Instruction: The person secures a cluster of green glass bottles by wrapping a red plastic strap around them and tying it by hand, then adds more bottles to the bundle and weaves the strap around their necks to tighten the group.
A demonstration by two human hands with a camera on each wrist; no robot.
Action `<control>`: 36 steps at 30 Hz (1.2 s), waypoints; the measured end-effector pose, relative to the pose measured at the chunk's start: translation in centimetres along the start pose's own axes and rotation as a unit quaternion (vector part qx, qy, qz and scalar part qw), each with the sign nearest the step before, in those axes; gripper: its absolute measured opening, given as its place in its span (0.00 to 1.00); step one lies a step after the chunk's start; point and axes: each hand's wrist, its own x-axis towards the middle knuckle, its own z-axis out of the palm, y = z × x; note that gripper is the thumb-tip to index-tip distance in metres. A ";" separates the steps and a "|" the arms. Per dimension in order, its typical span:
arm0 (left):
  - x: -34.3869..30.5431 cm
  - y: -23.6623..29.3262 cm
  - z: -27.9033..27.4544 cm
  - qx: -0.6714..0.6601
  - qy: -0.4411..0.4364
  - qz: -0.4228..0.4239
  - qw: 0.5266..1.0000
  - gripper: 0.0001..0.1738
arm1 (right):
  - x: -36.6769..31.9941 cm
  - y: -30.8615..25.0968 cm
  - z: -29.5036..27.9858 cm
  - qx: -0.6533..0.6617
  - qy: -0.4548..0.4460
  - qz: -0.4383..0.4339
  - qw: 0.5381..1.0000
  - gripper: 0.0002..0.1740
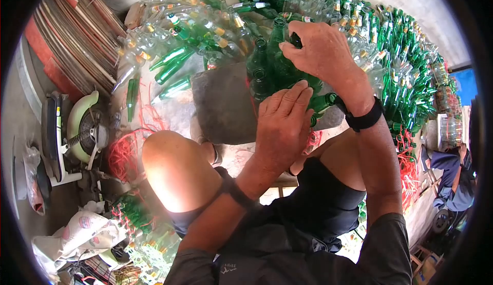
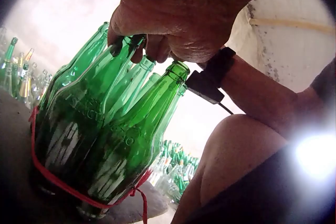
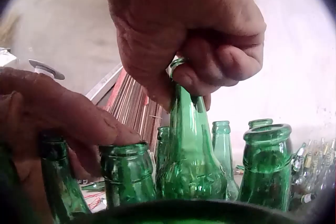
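Several green glass bottles [image 2: 86, 113] stand bundled together, with a red string [image 2: 71, 188] tied around their lower bodies. They are on a dark grey block [image 1: 223, 105] between the person's knees. My right hand [image 1: 326, 51] grips the neck of one green bottle [image 3: 190, 155] in the bundle, its fingers curled just below the mouth. Across nearer bottle mouths rests my left hand [image 1: 282, 126], its fingers extended and a fingertip right at one rim [image 3: 126, 149]. The palm side of the left hand is hidden.
Many clear and green bottles [image 1: 405, 69] are heaped behind and to the right. Loose green bottles [image 1: 172, 69] lie at the back left. Tangled red string [image 1: 123, 156] lies by the left knee, near a wheel [image 1: 87, 131]. Another person [image 1: 452, 182] is at far right.
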 end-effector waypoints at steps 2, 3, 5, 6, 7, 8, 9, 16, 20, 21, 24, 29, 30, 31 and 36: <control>0.0 0.1 -0.1 -0.002 0.001 -0.002 1.000 0.21 | -0.1 0.1 0.0 -0.008 -0.016 0.006 1.000 0.16; -0.1 0.1 0.0 -0.003 0.000 -0.002 1.000 0.21 | -0.1 0.1 0.0 -0.008 -0.017 0.007 1.000 0.16; -0.1 0.0 0.1 0.005 0.000 -0.001 1.000 0.22 | -0.1 0.3 0.0 -0.013 -0.012 -0.004 1.000 0.16; -0.1 0.1 0.1 0.005 0.000 0.000 1.000 0.22 | -0.2 0.5 0.3 -0.013 -0.011 -0.004 1.000 0.16; -0.1 0.1 0.0 -0.001 0.000 -0.001 1.000 0.22 | -0.5 0.6 0.7 -0.006 -0.018 0.004 1.000 0.16; 0.0 0.1 0.0 -0.007 0.000 0.000 1.000 0.22 | -0.5 0.8 0.9 0.001 -0.023 0.012 1.000 0.16; 0.1 0.1 0.0 -0.008 0.000 0.002 1.000 0.22 | -0.4 0.9 0.8 0.000 -0.022 0.012 1.000 0.16; 0.0 -0.1 0.0 -0.008 0.000 0.006 1.000 0.21 | -0.4 1.7 2.2 -0.001 -0.090 0.004 0.996 0.16; -0.1 0.0 0.1 0.002 -0.003 -0.002 1.000 0.20 | -0.6 1.7 2.2 0.017 -0.103 -0.003 0.995 0.16; -0.2 0.0 0.0 0.002 -0.005 -0.002 1.000 0.20 | -0.6 1.6 2.3 0.017 -0.103 -0.002 0.995 0.16; -0.1 0.0 0.1 0.008 -0.006 0.008 1.000 0.19 | -0.4 1.6 2.3 0.000 -0.107 -0.003 0.994 0.16; 0.0 0.0 0.0 0.010 -0.004 0.007 1.000 0.19 | -0.3 1.6 2.5 0.011 -0.122 -0.003 0.992 0.16; 0.0 0.0 0.0 0.011 -0.003 0.008 1.000 0.19 | -0.2 1.6 2.5 0.011 -0.120 -0.004 0.993 0.16; 0.1 0.0 0.0 0.006 -0.003 0.010 1.000 0.19 | -0.1 1.6 2.5 0.008 -0.134 0.003 0.991 0.16; 0.1 -0.1 0.0 0.004 0.003 0.016 1.000 0.19 | -0.2 1.8 3.3 -0.009 -0.128 -0.015 0.992 0.19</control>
